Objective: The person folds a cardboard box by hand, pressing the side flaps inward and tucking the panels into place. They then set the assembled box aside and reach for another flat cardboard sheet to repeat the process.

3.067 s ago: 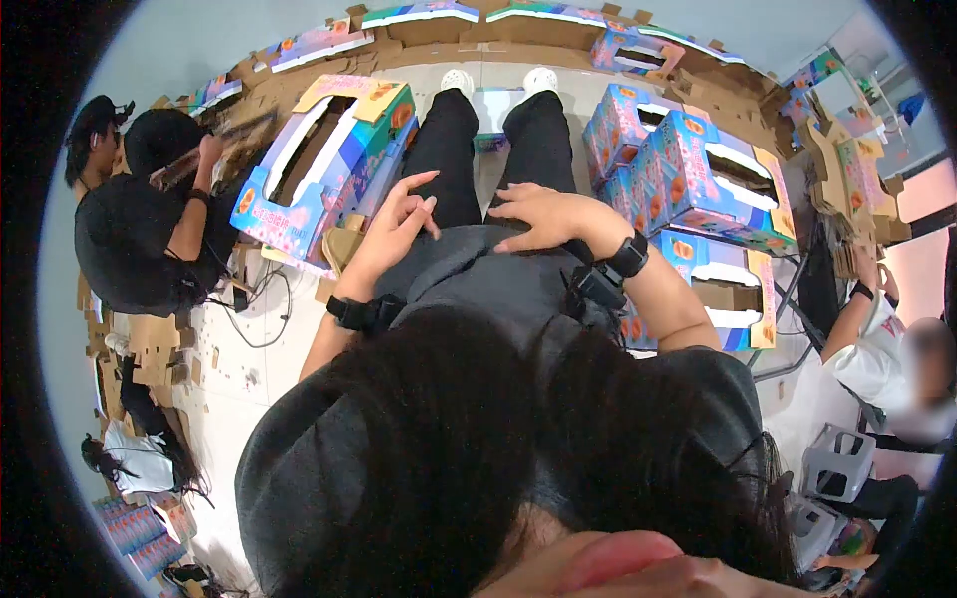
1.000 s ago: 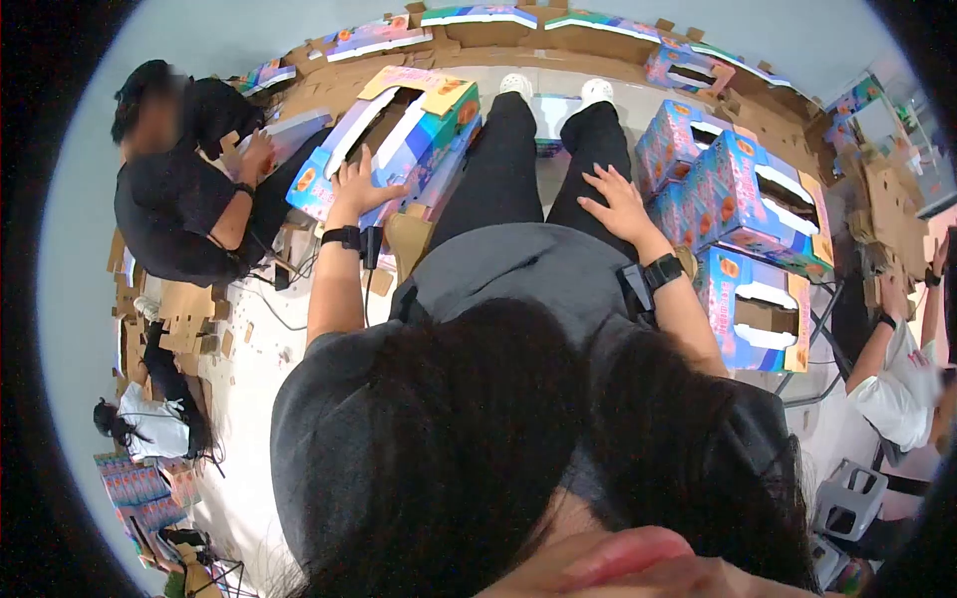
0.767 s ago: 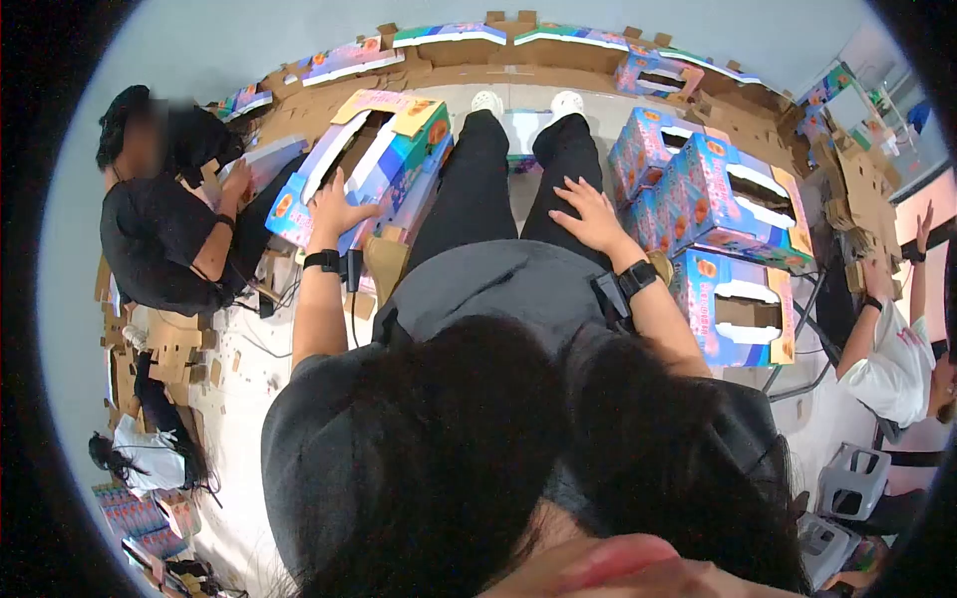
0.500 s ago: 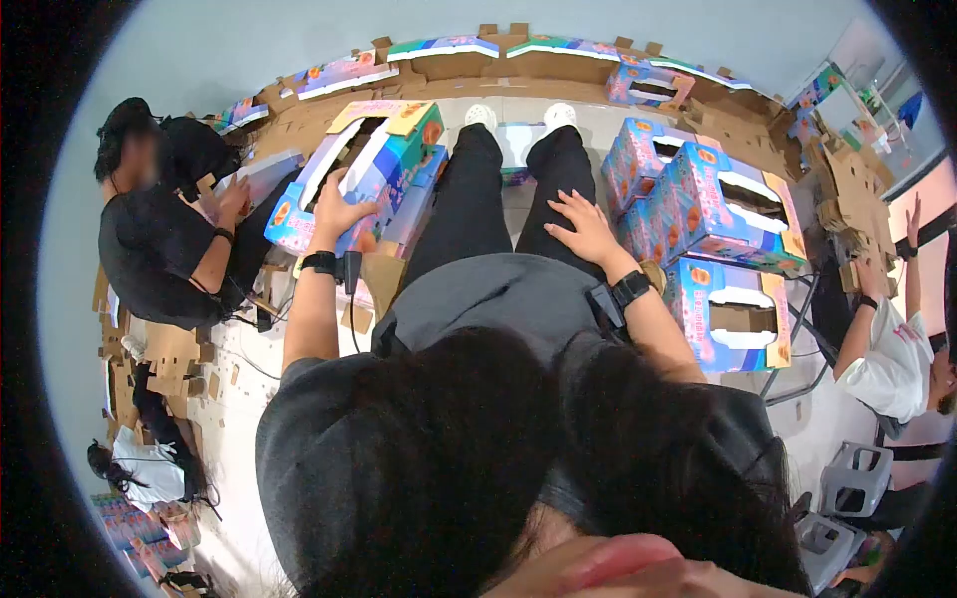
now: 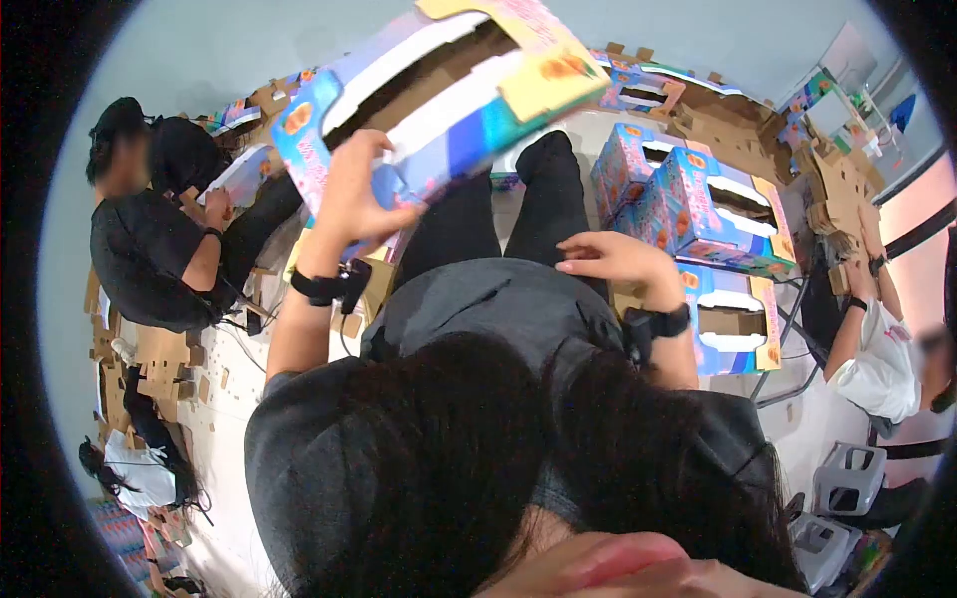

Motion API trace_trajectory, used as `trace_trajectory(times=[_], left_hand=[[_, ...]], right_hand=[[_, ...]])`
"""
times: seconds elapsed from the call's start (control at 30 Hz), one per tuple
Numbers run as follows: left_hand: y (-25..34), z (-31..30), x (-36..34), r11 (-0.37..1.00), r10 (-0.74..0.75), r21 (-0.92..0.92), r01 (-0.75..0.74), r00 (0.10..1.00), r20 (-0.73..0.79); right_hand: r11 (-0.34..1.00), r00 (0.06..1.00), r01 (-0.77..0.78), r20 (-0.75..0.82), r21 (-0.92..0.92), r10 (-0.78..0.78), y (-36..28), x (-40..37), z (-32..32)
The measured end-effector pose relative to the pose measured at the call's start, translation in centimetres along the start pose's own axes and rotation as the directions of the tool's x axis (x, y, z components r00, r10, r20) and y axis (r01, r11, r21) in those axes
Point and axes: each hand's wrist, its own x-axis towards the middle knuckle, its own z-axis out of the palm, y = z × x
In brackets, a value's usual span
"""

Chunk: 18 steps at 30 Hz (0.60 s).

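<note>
A colourful box (image 5: 478,125) with a long opening in its top is raised and tilted in front of me. My left hand (image 5: 359,189) grips its near left edge, fingers at the opening and thumb along the side. Over my right thigh hovers my right hand (image 5: 618,261), fingers loosely spread and holding nothing. Just beyond it, to the right, stand stacked boxes of the same print (image 5: 713,214), with another such box (image 5: 733,309) below them in view.
A person in black (image 5: 159,249) sits at the left, hands on a printed piece. At the right is a person in a white shirt (image 5: 877,359) beside brown cardboard (image 5: 832,189). Grey stools (image 5: 847,478) stand lower right. Cardboard lines the far wall.
My left hand has lifted the box up and to the right from its place at my left. My right hand has risen off my thigh and shifted slightly right and nearer.
</note>
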Motion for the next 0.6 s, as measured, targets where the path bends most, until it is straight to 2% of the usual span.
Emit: trace_trajectory(times=[0.03,0.07,0.13,0.17,0.2,0.23,0.27,0.33,0.37,0.47,0.57,0.6], left_hand=[[0.9,0.7,-0.1,0.998,0.055,-0.029,-0.055,0.998,0.009],[1.5,1.6,-0.2,0.992,0.113,-0.058,-0.112,0.993,0.016],[2.7,3.4,-0.6,0.971,0.217,-0.122,-0.208,0.974,0.064],[3.1,4.2,-0.8,0.952,0.271,-0.18,-0.249,0.957,0.108],[3.5,5.1,-1.1,0.947,0.295,-0.177,-0.267,0.943,0.153],[3.7,5.9,-1.2,0.928,0.347,-0.202,-0.312,0.922,0.171],[4.0,6.5,-1.1,0.906,0.4,-0.228,-0.357,0.897,0.188],[4.8,6.5,-0.2,0.906,0.411,-0.214,-0.366,0.882,0.23],[4.8,6.4,0.3,0.904,0.414,-0.221,-0.366,0.879,0.239],[4.1,7.1,0.2,0.893,0.438,-0.221,-0.392,0.869,0.231],[4.0,7.2,0.1,0.9,0.425,-0.209,-0.382,0.877,0.226],[4.0,7.1,-0.1,0.907,0.409,-0.207,-0.366,0.883,0.229]], right_hand=[[0.99,0.997,-0.031,0.069,0.139,0.022,-1.6,-1.6,-0.9],[0.979,0.991,0.127,0.022,0.157,-0.132,-2.9,-3.1,-1.6],[0.888,0.904,0.428,-0.078,0.169,-0.421,-4.5,-5.8,-2.4],[0.86,0.875,0.481,-0.159,0.17,-0.458,-4.8,-6.6,-2.8],[0.816,0.814,0.543,-0.362,0.197,-0.454,-4.8,-6.7,-2.2],[0.819,0.765,0.553,-0.482,0.153,-0.427,-4.4,-6.2,-2.0],[0.823,0.7,0.557,-0.594,0.107,-0.396,-3.7,-5.5,-1.8],[0.827,0.561,0.533,-0.658,-0.177,-0.502,-2.7,-2.8,-1.8],[0.808,0.49,0.498,-0.666,-0.316,-0.562,-2.3,-1.5,-1.6],[0.753,0.393,0.276,-0.645,-0.597,-0.656,-1.7,1.9,-0.2],[0.636,0.433,0.123,-0.535,-0.762,-0.725,-0.4,4.5,1.3],[0.662,0.44,0.11,-0.561,-0.742,-0.702,0.3,5.0,1.5]])
